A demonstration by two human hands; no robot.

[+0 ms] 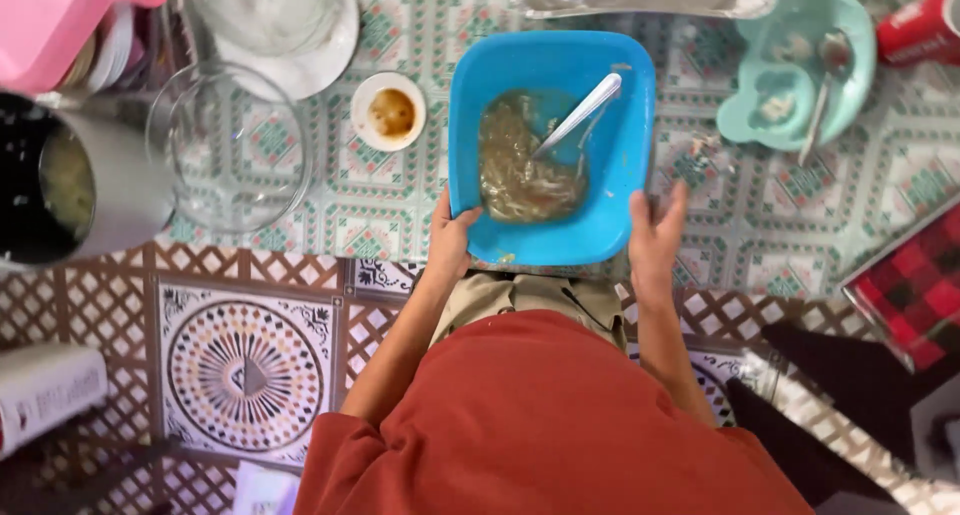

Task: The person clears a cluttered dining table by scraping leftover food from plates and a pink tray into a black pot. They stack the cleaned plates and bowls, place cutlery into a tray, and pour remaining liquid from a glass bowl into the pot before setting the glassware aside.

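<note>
your left hand (452, 237) grips the blue bowl (620, 125) at its near left corner; your right hand (655, 230) rests open against its right side

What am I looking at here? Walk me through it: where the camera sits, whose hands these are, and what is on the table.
There is one picture, taken by a camera worn on a person's head, looking straight down. The two bare hands are that person's own. The left hand grips the near left edge of a blue bowl; the right hand is at its right edge, fingers open. The bowl holds brownish noodle-like food and a spoon. It rests on a patterned tablecloth. Nearby are a small sauce dish, a glass bowl, and a green plate.
</note>
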